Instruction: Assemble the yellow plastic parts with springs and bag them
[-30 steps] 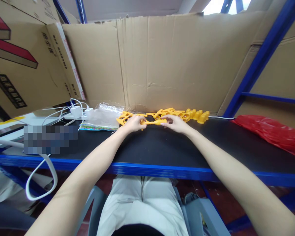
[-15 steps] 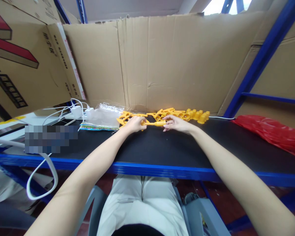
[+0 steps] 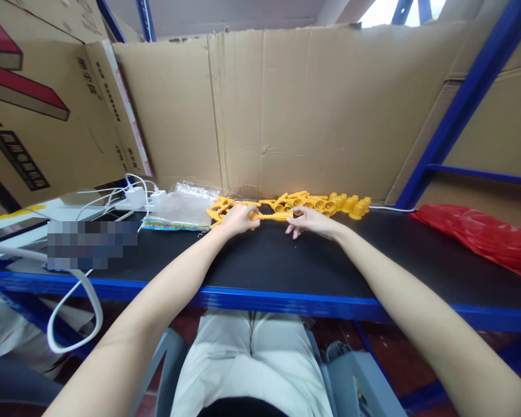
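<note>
Mid-frame on the black bench top [image 3: 260, 260], the left hand [image 3: 238, 219] is clenched on one end of a yellow plastic rod [image 3: 271, 216]; the right hand [image 3: 315, 223] fans its fingers loosely at the other end, grip unclear. So unevenly held, the rod could twist free into the heap of yellow parts [image 3: 325, 202] just behind. A cardboard wall [image 3: 286, 110] and blue racking [image 3: 464, 98] fill the upper frame.
</note>
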A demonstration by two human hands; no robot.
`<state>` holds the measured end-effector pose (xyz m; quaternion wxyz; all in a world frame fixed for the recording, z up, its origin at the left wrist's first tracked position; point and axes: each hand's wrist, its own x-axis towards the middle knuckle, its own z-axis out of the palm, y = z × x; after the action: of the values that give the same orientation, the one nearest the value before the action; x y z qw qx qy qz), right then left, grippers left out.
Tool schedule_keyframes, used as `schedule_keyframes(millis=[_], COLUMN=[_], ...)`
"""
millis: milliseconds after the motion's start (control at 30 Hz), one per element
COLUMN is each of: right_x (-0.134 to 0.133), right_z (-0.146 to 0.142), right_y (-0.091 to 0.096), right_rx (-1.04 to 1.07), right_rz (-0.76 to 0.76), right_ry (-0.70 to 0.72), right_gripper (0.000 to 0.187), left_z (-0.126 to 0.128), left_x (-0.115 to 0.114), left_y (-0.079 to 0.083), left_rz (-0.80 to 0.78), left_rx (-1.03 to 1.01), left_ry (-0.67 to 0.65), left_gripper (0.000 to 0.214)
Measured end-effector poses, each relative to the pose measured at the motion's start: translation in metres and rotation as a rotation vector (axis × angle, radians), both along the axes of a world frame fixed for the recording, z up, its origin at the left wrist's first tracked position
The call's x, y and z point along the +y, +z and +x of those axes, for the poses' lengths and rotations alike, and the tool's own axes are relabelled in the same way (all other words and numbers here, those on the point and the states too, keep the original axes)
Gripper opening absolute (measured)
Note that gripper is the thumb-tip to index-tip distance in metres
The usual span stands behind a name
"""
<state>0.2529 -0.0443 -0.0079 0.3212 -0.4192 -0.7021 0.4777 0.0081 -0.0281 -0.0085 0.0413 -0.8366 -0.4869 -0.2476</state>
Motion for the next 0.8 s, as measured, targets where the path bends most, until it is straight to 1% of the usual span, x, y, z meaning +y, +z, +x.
schedule_keyframes(millis=[67,133,267,400,433,533,633,733,767,800], right_x=[-0.001,-0.002,-0.001,0.001,0.002,0.003,0.004,0.002,0.001,0.000], right_z=[0.000,-0.001,-0.004,-0.003,-0.001,0.005,0.009,0.008,0.007,0.005], right_y=[0.002,0.003,0.003,0.004,0.004,0.005,0.005,0.006,0.006,0.006], right_rx=[0.001,-0.006,-0.050,-0.101,-0.112,-0.104,-0.069,-0.087,-0.098,-0.107], right_rz=[0.039,0.040,-0.001,-0.006,-0.004,0.058,0.154,0.178,0.169,0.152], right_ry=[0.013,-0.022,-0.139,-0.151,-0.142,-0.092,-0.055,-0.030,-0.022,-0.021], right_gripper=[0.036,0.037,0.057,0.064,0.062,0.044,0.053,0.041,0.039,0.040], left_z=[0.001,0.002,0.005,0.006,0.006,0.006,0.004,0.003,0.002,0.002], left_x=[-0.001,-0.002,-0.004,-0.005,-0.005,-0.004,-0.002,-0.002,-0.002,-0.002], left_y=[0.001,0.001,0.000,0.002,0.002,0.003,0.003,0.001,0.001,0.001], left_rz=[0.007,0.021,0.051,0.040,0.036,0.031,0.045,0.066,0.073,0.079], left_rx=[-0.018,-0.039,-0.078,-0.091,-0.092,-0.098,-0.098,-0.097,-0.098,-0.098], left_ry=[-0.005,-0.026,-0.064,-0.059,-0.055,-0.036,-0.038,-0.055,-0.062,-0.067], left_gripper=[0.030,0.029,0.026,0.026,0.025,0.025,0.025,0.025,0.025,0.024])
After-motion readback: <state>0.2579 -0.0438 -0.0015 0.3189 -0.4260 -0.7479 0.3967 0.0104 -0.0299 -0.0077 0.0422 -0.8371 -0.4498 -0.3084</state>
